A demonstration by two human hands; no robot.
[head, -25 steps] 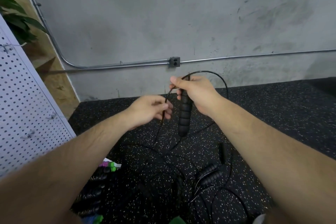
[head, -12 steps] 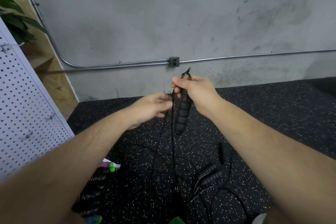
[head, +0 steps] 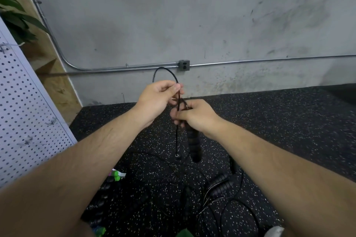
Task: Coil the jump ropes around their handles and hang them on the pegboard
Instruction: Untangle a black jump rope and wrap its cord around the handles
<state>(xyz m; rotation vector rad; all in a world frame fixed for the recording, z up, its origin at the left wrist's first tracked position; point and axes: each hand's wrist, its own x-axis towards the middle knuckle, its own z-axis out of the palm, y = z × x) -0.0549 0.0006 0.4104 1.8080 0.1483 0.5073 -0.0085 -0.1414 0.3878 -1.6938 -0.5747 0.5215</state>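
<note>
Rope hangs between your hands: a thin black cord that looks light and limp, yet springy enough to arch in a loop above your left hand, so expect turns to spring loose unless you pin each one. Your left hand pinches it between thumb and fingertips. Your right hand, just below and beside the left, is closed round the top of the handle, which dangles beneath it. The ribbed, foam-like handle should grip well, so hold there and guide the cord close to the wrap point. The cord's loose end hangs free beside the handle. Your right fingers hide the handle's top, so I cannot tell how many turns are on. Below your arms, a pile of other ropes blurs into the dark floor. The pegboard, off your left forearm, is cut by the frame edge.
</note>
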